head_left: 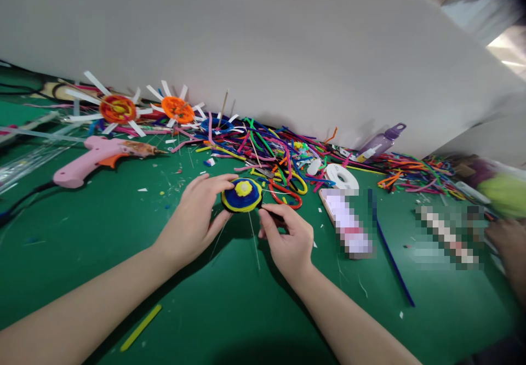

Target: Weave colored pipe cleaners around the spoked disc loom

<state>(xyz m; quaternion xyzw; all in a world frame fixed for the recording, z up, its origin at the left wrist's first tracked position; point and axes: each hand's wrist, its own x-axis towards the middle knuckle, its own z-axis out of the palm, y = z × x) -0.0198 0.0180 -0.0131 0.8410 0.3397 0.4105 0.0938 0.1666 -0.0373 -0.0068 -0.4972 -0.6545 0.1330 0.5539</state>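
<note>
Between my hands is a round disc of coiled pipe cleaners (247, 196), ringed in yellow and blue with a yellow middle and a black outer edge. My left hand (197, 210) grips its left side, thumb below and fingers above. At the right rim, my right hand (289, 237) pinches a dark strand, apparently a black pipe cleaner; most of it is hidden by the fingers. Thin glue-like threads hang below the disc. Just behind it lie red-handled scissors (286, 196).
A pink hot glue gun (88, 157) lies at left. Pipe cleaners (263, 148) pile along the wall beside two orange discs with white strips (178, 109). At right are a white ribbon spool (341, 177), a phone (347, 225), a purple bottle (380, 143) and another person's hand (509, 250).
</note>
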